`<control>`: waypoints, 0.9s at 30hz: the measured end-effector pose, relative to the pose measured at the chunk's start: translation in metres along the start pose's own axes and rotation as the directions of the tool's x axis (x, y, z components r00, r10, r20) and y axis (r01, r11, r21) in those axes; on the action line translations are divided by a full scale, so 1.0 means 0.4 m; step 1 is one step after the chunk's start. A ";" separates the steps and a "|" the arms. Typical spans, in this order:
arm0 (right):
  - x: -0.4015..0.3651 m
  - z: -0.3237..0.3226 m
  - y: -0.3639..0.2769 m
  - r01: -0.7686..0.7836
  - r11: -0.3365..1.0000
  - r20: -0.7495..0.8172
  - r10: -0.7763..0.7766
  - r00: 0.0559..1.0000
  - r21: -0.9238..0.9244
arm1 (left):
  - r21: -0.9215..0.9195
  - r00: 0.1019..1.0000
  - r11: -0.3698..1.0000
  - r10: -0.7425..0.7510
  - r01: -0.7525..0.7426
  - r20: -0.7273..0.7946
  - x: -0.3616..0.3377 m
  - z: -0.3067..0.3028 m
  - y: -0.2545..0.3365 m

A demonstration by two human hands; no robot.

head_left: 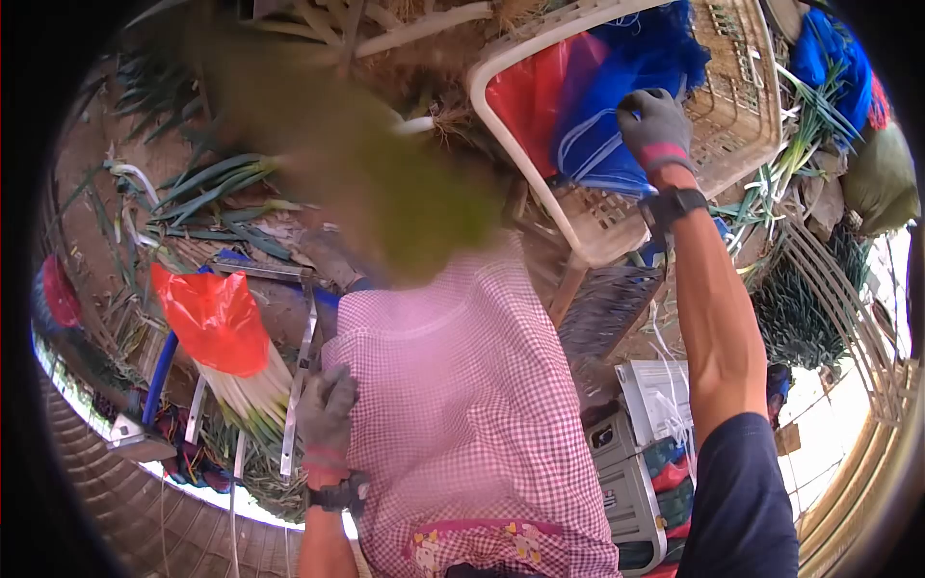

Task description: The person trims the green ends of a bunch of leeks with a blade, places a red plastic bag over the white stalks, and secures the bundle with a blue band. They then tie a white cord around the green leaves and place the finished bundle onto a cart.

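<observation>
My right hand, in a grey glove with a pink cuff, is at a blue mesh bag inside a white plastic crate. Its fingers are curled against the blue mesh. Red bags lie beside the mesh in the crate. My left hand, also gloved, is by the left edge of the checked pink apron, its fingers bent and nothing clear between them. Left of it, a bundle of leeks has a red plastic bag over one end. A green-brown blur hides the upper middle.
A metal frame stands beside the bundled leeks. Loose leeks lie on the ground at left. A grey crate sits at lower right, and a green sack is at far right.
</observation>
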State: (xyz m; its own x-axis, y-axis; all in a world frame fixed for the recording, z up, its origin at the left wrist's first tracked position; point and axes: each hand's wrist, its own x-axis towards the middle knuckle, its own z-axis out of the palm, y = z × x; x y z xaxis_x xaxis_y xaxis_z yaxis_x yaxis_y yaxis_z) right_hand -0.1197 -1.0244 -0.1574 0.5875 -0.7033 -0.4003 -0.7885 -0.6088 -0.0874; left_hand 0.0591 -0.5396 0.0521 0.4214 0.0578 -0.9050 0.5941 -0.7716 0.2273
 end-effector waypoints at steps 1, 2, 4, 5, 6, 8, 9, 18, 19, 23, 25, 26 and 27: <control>-0.020 -0.026 0.015 0.010 0.988 -0.056 -0.002 0.998 0.156 | 0.062 0.995 0.993 0.099 -0.099 0.007 0.002 0.030 0.039; -0.039 -0.060 0.025 0.051 0.954 -0.093 -0.025 0.995 0.294 | 0.119 0.980 0.973 0.198 -0.200 0.024 0.008 0.064 0.081; -0.098 -0.178 0.003 -0.146 0.755 0.094 0.113 0.989 0.639 | 0.169 0.934 0.918 0.351 -0.359 0.071 0.013 0.161 0.189; -0.130 -0.238 -0.017 -0.252 0.599 0.206 0.145 0.968 0.760 | 0.171 0.910 0.894 0.404 -0.415 0.096 0.006 0.215 0.260; -0.157 -0.288 -0.031 -0.277 0.508 0.229 0.158 0.961 0.816 | 0.184 0.865 0.846 0.479 -0.501 0.151 -0.005 0.270 0.327; -0.199 -0.368 -0.059 -0.317 0.308 0.277 0.167 0.946 0.897 | 0.099 0.784 0.791 0.566 -0.603 0.256 -0.036 0.383 0.453; -0.218 -0.396 -0.072 -0.307 0.298 0.266 0.171 0.949 0.904 | 0.006 0.753 0.789 0.583 -0.614 0.305 -0.050 0.436 0.498; -0.313 -0.639 -0.194 -0.374 0.265 0.389 -0.007 0.921 0.889 | 0.017 0.611 0.641 0.723 -0.767 0.323 -0.051 0.638 0.527; -0.316 -0.659 -0.208 -0.345 0.268 0.363 -0.021 0.932 0.900 | 0.043 0.642 0.659 0.713 -0.751 0.282 -0.051 0.629 0.521; -0.316 -0.817 -0.218 -0.263 0.299 0.253 0.073 0.965 0.917 | 0.168 0.733 0.716 0.676 -0.677 0.073 -0.030 0.510 0.525; -0.302 -0.862 -0.212 -0.227 0.417 0.224 0.057 0.973 0.880 | 0.270 0.719 0.694 0.695 -0.667 -0.011 -0.007 0.433 0.520; -0.302 -0.860 -0.208 -0.205 0.388 0.213 0.024 0.977 0.899 | 0.344 0.692 0.663 0.720 -0.665 -0.050 0.024 0.393 0.494; -0.302 -0.859 -0.204 -0.185 0.357 0.202 -0.010 0.979 0.916 | 0.329 0.706 0.691 0.702 -0.644 -0.093 0.040 0.348 0.462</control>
State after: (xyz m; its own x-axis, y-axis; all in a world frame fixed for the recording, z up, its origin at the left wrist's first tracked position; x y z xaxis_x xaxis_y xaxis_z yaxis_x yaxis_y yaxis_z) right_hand -0.0636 -1.0158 0.2114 0.5462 -0.6089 -0.5752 -0.5571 0.2488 -0.7923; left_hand 0.0802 -0.7695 0.0297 0.7784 -0.4423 -0.4455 -0.0866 -0.7785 0.6217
